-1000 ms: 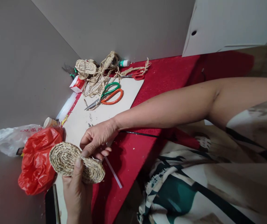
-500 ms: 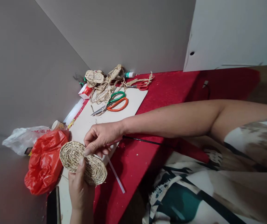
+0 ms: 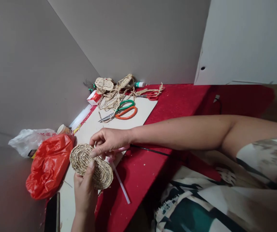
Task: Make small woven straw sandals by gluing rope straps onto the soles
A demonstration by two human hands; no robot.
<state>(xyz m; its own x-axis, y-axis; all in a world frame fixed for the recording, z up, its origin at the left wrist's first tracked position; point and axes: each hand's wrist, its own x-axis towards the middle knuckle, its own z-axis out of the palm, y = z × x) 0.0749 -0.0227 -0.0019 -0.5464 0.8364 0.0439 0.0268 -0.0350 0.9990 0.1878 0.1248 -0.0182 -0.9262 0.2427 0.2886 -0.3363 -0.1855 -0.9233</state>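
Note:
My left hand [image 3: 86,180] holds a woven straw sole [image 3: 103,175], its thumb on the top face and its fingers beneath. The sole is an oblong of coiled straw cord, narrower in the middle. My right hand [image 3: 109,143] is closed at the sole's narrow middle, the thumb pressed on it; its curled fingers partly hide the contact. Under that hand shows part of a pink tool [image 3: 123,149], mostly hidden. Near it a clear stick [image 3: 122,185] slants out over the red cloth, and a black cord [image 3: 150,149] runs off to the right.
Scissors [image 3: 126,112] with green and orange handles lie on a pale board [image 3: 142,111]. Behind them are straw cord [image 3: 114,98], woven pieces [image 3: 104,84] and small red-handled scissors [image 3: 152,96]. A red plastic bag [image 3: 51,164], a white bag [image 3: 29,140] and a paper cup [image 3: 63,129] stand left.
The whole view has shifted slightly. Both hands keep their hold on the sole, and the sole looks turned a little; more pink shows under my right hand.

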